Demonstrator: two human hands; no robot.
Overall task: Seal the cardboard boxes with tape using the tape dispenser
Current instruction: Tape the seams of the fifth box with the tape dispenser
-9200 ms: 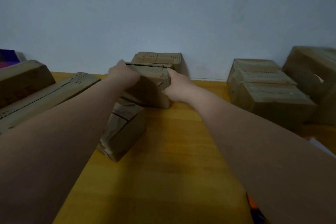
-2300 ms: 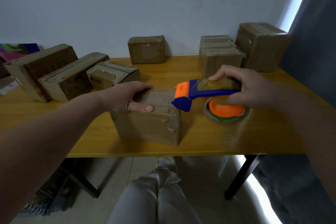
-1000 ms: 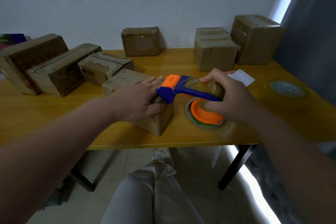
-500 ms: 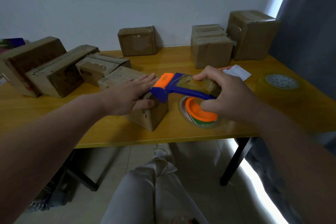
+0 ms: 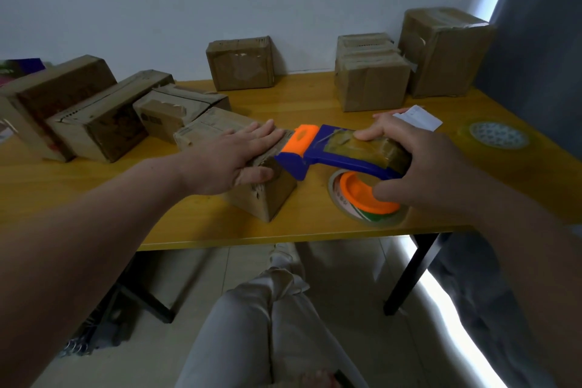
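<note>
Two hands at work in my head view. My left hand (image 5: 234, 160) lies flat on top of the small cardboard box (image 5: 263, 201) near the front edge of the worktop (image 5: 315, 97), fingers (image 5: 264, 135) straight and close together, thumb down its near side. My right hand (image 5: 422, 173) grips the blue-and-orange tape dispenser (image 5: 330, 151), fingers curled round the handle, its nose against the box's right top edge. More boxes (image 5: 241, 64) line the back, and a spare tape roll (image 5: 497, 135) lies far right.

White paper slip (image 5: 417, 118) on yellow table (image 5: 330, 97), grey curtain (image 5: 541, 56) beside
</note>
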